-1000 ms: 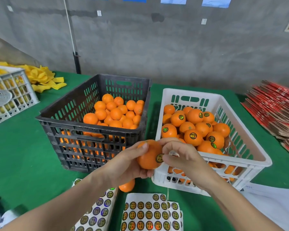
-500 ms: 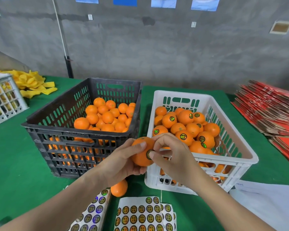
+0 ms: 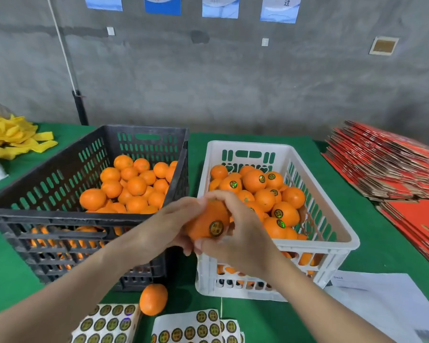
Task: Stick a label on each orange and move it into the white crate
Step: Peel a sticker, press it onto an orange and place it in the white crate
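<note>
Left hand (image 3: pixel 174 224) and right hand (image 3: pixel 243 233) both grip the orange (image 3: pixel 206 216); fingers have lifted off its label (image 3: pixel 216 228), so white crate (image 3: pixel 353 243) next

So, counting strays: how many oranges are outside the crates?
2: a labelled orange held in the left hand and right hand; a loose orange on the table before the black crate. Arms may hide others.
</note>
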Action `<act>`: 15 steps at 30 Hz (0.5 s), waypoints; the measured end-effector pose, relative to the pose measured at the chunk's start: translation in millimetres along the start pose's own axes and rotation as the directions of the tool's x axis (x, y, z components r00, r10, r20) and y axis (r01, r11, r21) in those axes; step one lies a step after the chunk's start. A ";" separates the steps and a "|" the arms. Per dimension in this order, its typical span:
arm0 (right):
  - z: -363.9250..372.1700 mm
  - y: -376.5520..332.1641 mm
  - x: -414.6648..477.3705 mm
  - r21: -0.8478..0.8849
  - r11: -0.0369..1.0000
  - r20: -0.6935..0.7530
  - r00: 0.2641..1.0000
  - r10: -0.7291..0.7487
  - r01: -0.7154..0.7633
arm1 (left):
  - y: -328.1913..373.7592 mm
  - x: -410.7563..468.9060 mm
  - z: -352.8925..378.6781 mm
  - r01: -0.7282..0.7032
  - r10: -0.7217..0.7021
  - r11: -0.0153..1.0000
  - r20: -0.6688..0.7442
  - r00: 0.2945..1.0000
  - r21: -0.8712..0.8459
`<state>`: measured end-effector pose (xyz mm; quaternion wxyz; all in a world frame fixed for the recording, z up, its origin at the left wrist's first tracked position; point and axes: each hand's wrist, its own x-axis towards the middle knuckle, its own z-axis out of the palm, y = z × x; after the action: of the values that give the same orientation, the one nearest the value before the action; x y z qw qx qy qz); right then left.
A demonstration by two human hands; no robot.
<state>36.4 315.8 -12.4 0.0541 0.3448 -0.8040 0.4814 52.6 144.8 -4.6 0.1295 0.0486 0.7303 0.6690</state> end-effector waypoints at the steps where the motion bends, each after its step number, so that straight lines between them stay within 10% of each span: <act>1: -4.8 4.0 10.0 0.018 1.000 -0.023 1.000 0.018 -0.018 | 5.1 8.8 -7.8 -0.006 0.011 0.997 -0.064 0.998 0.079; 6: -29.8 62.3 101.5 -0.048 0.962 -0.221 0.942 0.252 -0.268 | 10.9 36.7 -86.5 0.004 0.352 0.824 -0.518 0.780 0.566; 15: -12.6 188.4 221.8 -0.416 0.752 -0.157 0.855 0.494 -0.511 | -24.3 22.4 -167.0 0.317 0.241 0.735 -0.668 0.704 0.599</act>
<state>-248.7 270.9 -51.6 0.0146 0.0857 -0.9535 0.2884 -8.8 -13.3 -19.5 -0.1732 -0.1849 0.9136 0.3182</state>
